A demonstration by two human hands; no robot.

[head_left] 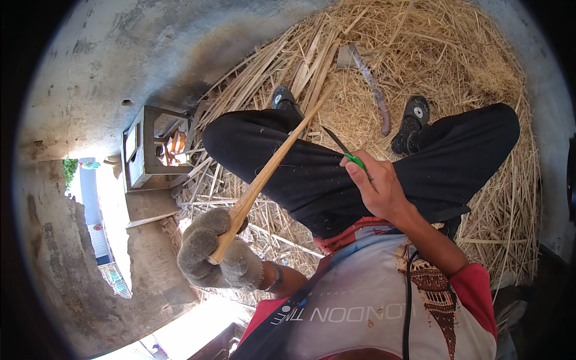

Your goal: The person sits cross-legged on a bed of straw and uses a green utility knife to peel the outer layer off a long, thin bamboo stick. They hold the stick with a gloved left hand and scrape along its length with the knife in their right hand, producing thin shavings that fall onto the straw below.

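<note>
My left hand [213,249], in a thick grey knitted glove, is closed around the broad end of a long, tapering wooden stick [270,168]. The stick slants up and to the right, over my left leg, and its thin end lies above the straw. In my right hand [378,183], which is bare, is a knife [354,158] with a green handle. Its narrow dark blade points up and left toward the stick, with a gap between them. Part of the knife's handle is hidden by my fingers.
Straw and wood shavings [444,54] cover the floor around my bent legs. A hatchet-like tool [373,84] with a curved handle lies beyond my feet. Long split strips [288,63] are piled at the far left, beside a wooden frame [144,147]. Concrete walls [120,66] stand around.
</note>
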